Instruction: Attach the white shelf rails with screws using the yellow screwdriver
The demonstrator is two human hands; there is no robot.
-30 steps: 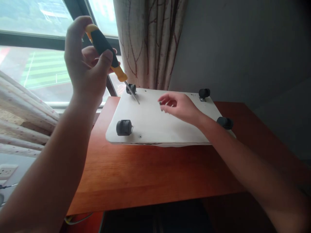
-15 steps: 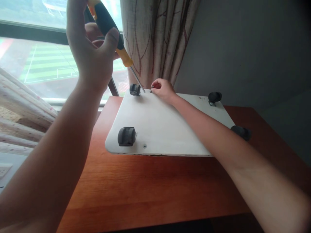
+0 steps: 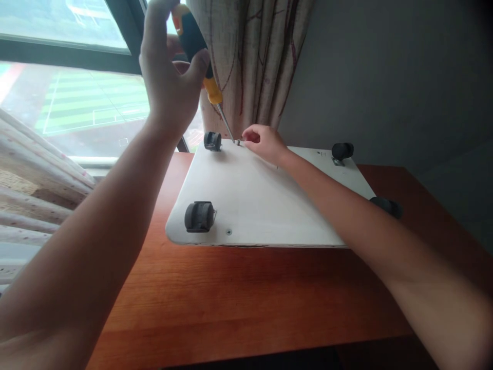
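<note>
A white board point(image 3: 250, 200) with black caster wheels lies on a reddish wooden table point(image 3: 239, 303). My left hand point(image 3: 169, 87) is raised and closed round a yellow and black screwdriver point(image 3: 196, 46), whose tip points down at a small screw point(image 3: 239, 143) near the board's far edge. My right hand point(image 3: 264, 143) pinches that screw and holds it on the board. Casters show at the near left point(image 3: 198, 216), the far left point(image 3: 212, 140), the far right point(image 3: 342, 151) and the right edge point(image 3: 387, 206).
A patterned curtain point(image 3: 250, 61) hangs behind the board, next to a window point(image 3: 69, 97). A grey wall point(image 3: 385, 77) stands at the right. Another curtain point(image 3: 34, 195) bunches at the left. A small screw point(image 3: 228, 232) sits in the board's near edge.
My right hand has moved from the board's middle to its far edge with the screw. My left hand brought the screwdriver right, its tip now down at the screw.
</note>
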